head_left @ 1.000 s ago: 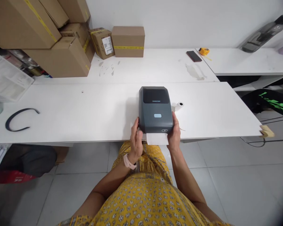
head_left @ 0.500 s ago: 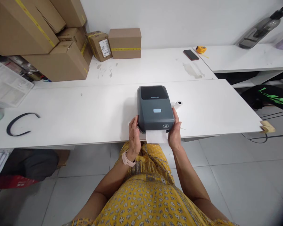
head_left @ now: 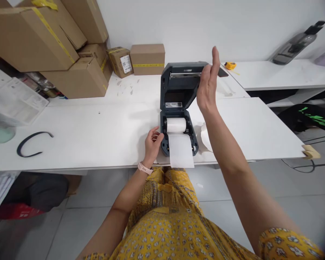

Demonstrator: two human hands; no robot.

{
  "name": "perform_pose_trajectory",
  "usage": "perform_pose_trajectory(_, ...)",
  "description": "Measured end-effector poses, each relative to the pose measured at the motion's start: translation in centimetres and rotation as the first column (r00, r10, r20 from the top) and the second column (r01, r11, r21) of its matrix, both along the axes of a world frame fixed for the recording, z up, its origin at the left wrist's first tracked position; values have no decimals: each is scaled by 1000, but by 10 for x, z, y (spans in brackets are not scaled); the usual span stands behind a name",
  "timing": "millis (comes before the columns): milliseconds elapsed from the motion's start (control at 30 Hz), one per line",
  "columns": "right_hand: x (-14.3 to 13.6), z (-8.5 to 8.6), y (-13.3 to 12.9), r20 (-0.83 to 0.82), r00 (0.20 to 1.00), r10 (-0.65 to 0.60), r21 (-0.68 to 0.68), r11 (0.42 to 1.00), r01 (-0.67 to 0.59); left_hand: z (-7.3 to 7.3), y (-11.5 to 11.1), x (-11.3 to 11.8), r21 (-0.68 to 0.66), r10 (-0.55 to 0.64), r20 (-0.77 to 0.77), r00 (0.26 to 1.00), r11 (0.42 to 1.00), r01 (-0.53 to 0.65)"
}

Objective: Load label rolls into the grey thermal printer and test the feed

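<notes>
A dark label printer (head_left: 164, 144) stands at the table's front edge with its lid (head_left: 178, 81) raised. Inside sits a white paper roll (head_left: 176, 125), and a strip of white paper (head_left: 181, 151) hangs over the front. My right hand (head_left: 208, 85) is at the right edge of the raised lid, fingers stretched out and palm against it. At the printer's left side, my left hand (head_left: 152, 145) touches the base with loosely bent fingers, holding nothing. Some white paper (head_left: 206, 138) lies to the right of the printer, partly behind my right forearm.
Cardboard boxes (head_left: 147, 59) stand at the back left. A black headband (head_left: 21, 143) lies at the left. Behind my right hand are a phone (head_left: 223, 73) and a yellow tape measure (head_left: 230, 65). A spray bottle (head_left: 295, 45) stands at the back right.
The printer's lid has swung up, showing the roll inside. My right hand has moved from the printer's lower right side up to the lid. My left hand stays at the left side.
</notes>
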State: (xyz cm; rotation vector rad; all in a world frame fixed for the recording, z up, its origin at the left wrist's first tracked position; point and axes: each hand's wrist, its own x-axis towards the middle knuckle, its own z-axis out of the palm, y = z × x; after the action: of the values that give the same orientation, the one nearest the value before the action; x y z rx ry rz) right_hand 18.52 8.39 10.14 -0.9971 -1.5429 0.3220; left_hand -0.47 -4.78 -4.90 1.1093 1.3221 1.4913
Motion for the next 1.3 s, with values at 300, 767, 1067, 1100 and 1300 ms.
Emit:
perform_pose_trajectory(300, 16, -4, 85, 134, 988, 71, -103, 993, -57, 8, 0, -2, -90, -73, -62, 995, 994, 67)
perform_pose_trajectory(767, 14, -45, -24, 674, 536, 509, -497, 849, -181, 58, 55, -16, -320, -381, -601, 703, 920, 226)
perform_pose_trajectory(1067, -9, -52, -7, 731, 266, 628, -642, 765, -43, 62, 58, -20, -295, -447, -627, 638, 894, 337)
perform_pose_trajectory(1100, -6, -48, -4, 683, 283, 673, -685, 725, -71, 62, 58, -20, -298, -449, -625, 639, 893, 337)
perform_pose_trajectory(1300, 44, -15, 0, 299, 500, 813, -731, 531, -427, 63, 55, -19, -292, -449, -592, 669, 893, 341)
